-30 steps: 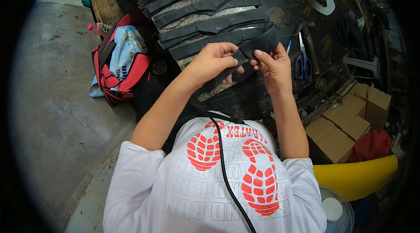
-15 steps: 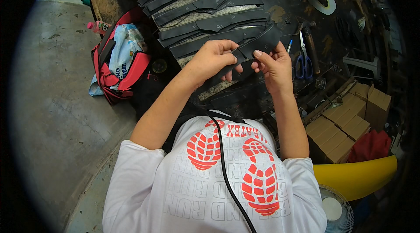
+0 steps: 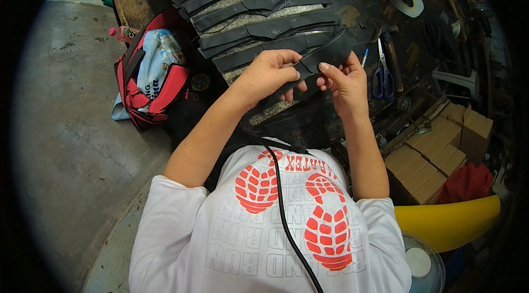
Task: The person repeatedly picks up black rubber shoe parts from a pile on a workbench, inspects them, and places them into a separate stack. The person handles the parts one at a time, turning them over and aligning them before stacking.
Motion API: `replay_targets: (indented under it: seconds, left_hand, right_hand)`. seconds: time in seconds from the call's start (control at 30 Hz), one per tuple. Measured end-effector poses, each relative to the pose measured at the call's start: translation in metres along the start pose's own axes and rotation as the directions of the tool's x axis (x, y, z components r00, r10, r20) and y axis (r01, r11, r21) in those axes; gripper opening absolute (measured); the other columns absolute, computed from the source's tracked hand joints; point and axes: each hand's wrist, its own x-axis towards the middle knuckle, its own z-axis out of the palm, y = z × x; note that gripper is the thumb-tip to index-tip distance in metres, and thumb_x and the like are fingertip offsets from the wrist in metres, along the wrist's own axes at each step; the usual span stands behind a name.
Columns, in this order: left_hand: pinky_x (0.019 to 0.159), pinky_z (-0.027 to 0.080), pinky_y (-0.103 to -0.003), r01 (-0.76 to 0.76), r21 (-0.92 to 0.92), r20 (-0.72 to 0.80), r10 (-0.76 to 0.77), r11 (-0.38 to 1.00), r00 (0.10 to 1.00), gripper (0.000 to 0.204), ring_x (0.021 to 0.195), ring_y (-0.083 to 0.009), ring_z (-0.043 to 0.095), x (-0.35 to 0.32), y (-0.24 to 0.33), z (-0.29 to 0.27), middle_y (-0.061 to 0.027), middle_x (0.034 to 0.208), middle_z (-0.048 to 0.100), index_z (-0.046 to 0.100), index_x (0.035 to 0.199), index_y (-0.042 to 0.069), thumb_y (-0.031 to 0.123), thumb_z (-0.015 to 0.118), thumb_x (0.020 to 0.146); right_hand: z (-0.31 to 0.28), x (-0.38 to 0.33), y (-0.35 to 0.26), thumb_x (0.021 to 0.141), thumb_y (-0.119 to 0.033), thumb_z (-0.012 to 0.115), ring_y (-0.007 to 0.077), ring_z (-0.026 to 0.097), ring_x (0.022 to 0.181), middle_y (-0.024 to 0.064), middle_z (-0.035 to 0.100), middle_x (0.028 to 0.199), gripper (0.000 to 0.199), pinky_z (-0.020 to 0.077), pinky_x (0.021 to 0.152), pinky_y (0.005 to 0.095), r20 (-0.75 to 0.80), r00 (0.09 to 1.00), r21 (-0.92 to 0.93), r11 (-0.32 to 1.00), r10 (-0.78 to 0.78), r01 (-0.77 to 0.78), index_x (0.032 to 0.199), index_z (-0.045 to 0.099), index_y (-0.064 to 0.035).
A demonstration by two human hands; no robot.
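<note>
The black cut-out piece (image 3: pixel 322 61) is a thin, flat, dark strip with a pointed, notched outline, matte like rubber or leather. It is held up just in front of the stack of black pieces (image 3: pixel 259 23), which lies spread in overlapping rows on the dark workbench (image 3: pixel 352 12).

The left hand (image 3: pixel 267 72) is curled, knuckles up, its fingers and thumb pinched shut on the near end of the cut-out piece. The right hand (image 3: pixel 344 81) meets it from the other side, thumb on top and fingers folded under, also clamped on the cut-out piece. Both forearms rise from the lower edge and converge at the piece.

Right of the stack lie blue-handled scissors (image 3: pixel 382 75); left of it a red bag (image 3: pixel 149 81) sits on the floor.
</note>
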Motion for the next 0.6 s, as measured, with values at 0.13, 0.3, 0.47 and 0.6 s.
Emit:
replay_targets:
  seconds: [0.13, 0.3, 0.47, 0.6]
  left_hand:
    - [0.054, 0.05, -0.022, 0.007, -0.056, -0.016, -0.008, 0.998, 1.0, 0.02, 0.058, -0.0111, 0.066, 0.001, -0.001, 0.0, -0.0099, 0.084, 0.074, 0.065, 0.112, 0.0, 0.014, 0.061, 0.098]
    - [0.054, 0.051, -0.022, -0.059, -0.038, -0.029, 0.057, 0.998, 0.998, 0.021, 0.06, -0.0118, 0.067, 0.007, -0.007, 0.004, -0.0095, 0.082, 0.073, 0.066, 0.107, 0.0, 0.021, 0.064, 0.102]
    - [0.056, 0.054, -0.023, -0.141, -0.054, -0.062, 0.138, 0.988, 0.989, 0.019, 0.074, -0.0109, 0.071, 0.012, -0.019, 0.01, -0.0066, 0.089, 0.073, 0.067, 0.105, 0.0, 0.019, 0.064, 0.102]
    - [0.057, 0.056, -0.025, -0.149, -0.02, -0.049, 0.148, 0.989, 0.988, 0.019, 0.075, -0.0091, 0.069, 0.011, -0.025, 0.013, -0.0068, 0.086, 0.073, 0.066, 0.102, -0.004, 0.015, 0.066, 0.1]
  right_hand:
    - [0.0, 0.0, 0.001, 0.087, 0.002, 0.076, 0.0127, 0.068, 0.063, 0.0056, 0.07, 0.086, 0.034, 0.0524, 0.052, 0.0224, -0.004, 1.0, -0.017, 1.0, -0.004, 0.004, 0.118, 0.063, -0.0031]
    - [0.001, 0.0, 0.003, 0.086, 0.001, 0.077, 0.013, 0.069, 0.065, 0.0054, 0.07, 0.088, 0.036, 0.0526, 0.054, 0.0229, -0.011, 1.0, -0.06, 0.998, 0.003, -0.004, 0.118, 0.062, -0.0042]
    - [0.002, -0.003, 0.004, 0.086, 0.0, 0.075, 0.0131, 0.069, 0.068, 0.0067, 0.071, 0.093, 0.045, 0.053, 0.059, 0.0235, 0.062, 0.997, -0.012, 0.999, 0.039, -0.038, 0.126, 0.056, -0.0052]
    - [0.003, -0.007, 0.005, 0.087, 0.001, 0.072, 0.0132, 0.069, 0.068, 0.0079, 0.071, 0.096, 0.051, 0.0529, 0.058, 0.0238, 0.085, 0.996, -0.057, 0.998, 0.039, -0.034, 0.132, 0.049, -0.0059]
